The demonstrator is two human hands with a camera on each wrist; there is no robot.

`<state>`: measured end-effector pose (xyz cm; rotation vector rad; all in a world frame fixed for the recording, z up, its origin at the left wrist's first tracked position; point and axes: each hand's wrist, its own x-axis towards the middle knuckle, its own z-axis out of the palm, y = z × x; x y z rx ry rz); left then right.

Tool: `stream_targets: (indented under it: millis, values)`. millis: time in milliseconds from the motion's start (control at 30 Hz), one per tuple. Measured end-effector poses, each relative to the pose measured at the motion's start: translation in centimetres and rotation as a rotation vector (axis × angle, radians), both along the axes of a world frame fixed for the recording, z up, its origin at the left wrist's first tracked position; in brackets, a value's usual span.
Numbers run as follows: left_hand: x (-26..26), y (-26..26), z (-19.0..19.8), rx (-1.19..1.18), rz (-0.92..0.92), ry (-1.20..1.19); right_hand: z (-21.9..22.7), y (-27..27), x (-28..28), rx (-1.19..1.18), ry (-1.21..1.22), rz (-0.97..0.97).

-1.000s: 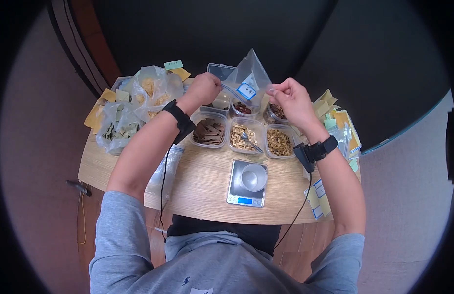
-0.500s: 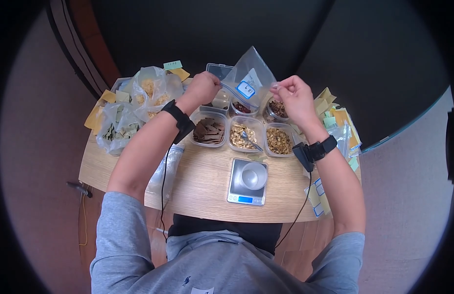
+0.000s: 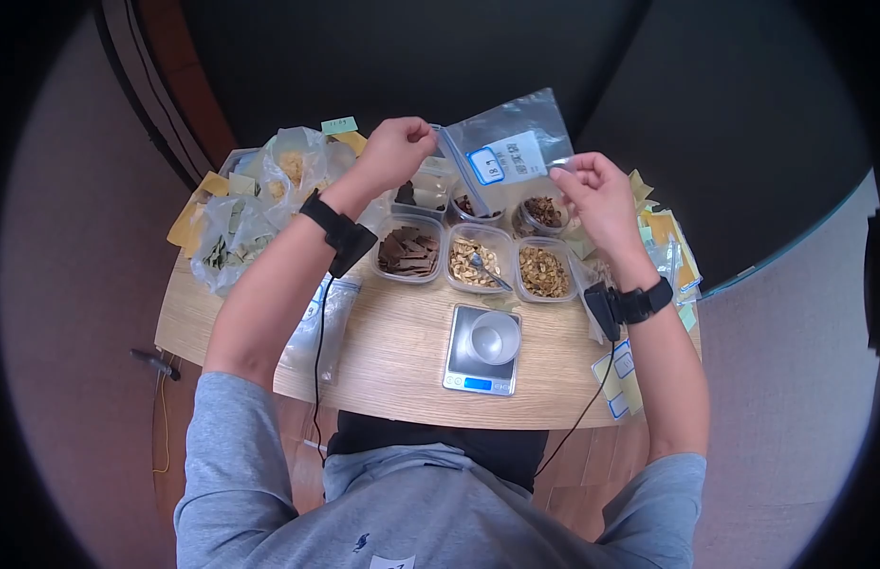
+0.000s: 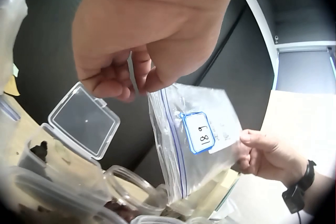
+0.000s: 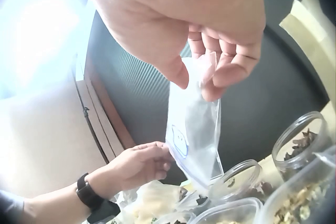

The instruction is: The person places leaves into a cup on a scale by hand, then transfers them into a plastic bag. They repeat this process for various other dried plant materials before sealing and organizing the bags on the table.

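My left hand (image 3: 399,152) pinches a corner at the zip edge of a clear zip-lock bag (image 3: 501,116). On the opposite side, my right hand (image 3: 596,197) pinches another corner between thumb and fingers, so the bag spans the two hands, tilted. A blue-bordered label (image 4: 199,132) with handwriting and a white printed sticker (image 3: 520,156) show on its face. The bag looks flat in the left wrist view. Below it stand a tub of dark red pieces (image 3: 462,205) and a round jar of brown pieces (image 3: 541,212).
Nearer me are tubs of brown bark strips (image 3: 407,252), pale slices with a spoon (image 3: 490,272), and yellowish-brown bits (image 3: 543,273). A digital scale (image 3: 455,356) bears a small cup (image 3: 494,339). Filled plastic bags (image 3: 233,248) stand left; folded zip-lock bags (image 3: 318,334) lie nearer.
The bag has swung to the right and been drawn out flatter, its printed sticker now facing up. My right hand has shifted slightly right, and my left hand has risen a little.
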<state>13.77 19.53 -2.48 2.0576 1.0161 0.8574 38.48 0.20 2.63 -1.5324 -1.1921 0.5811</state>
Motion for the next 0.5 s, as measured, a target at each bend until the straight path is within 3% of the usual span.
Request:
stream_targets:
  millis: [133,167,267,367,433,467,500]
  values:
    - [-0.8,-2.5,3.7,-0.143,-0.114,-0.274,1.6,-3.8,-1.0,-0.039,-0.043,-0.003]
    - [-1.2,-3.3,4.6,-0.217,-0.143,-0.411,2.6,-5.3,-2.0,-0.090,-0.025,0.044]
    - [-3.8,-6.8,7.1,-0.270,-0.168,-0.514,4.0,-9.2,-6.2,-0.167,0.091,0.209]
    - [-6.9,-10.1,8.1,-0.077,-0.095,-0.365,2.0,-12.2,-11.9,-0.317,0.308,0.424]
    - [-8.8,-11.2,7.6,0.140,-0.105,-0.242,-1.6,-12.8,-16.0,-0.349,0.475,0.560]
    - [-9.8,-11.7,7.1,0.139,-0.094,-0.233,-3.7,-12.9,-18.1,-0.375,0.514,0.584]
    - [-10.8,-12.0,6.6,0.244,-0.112,-0.065,-5.4,-12.9,-20.0,-0.399,0.552,0.605]
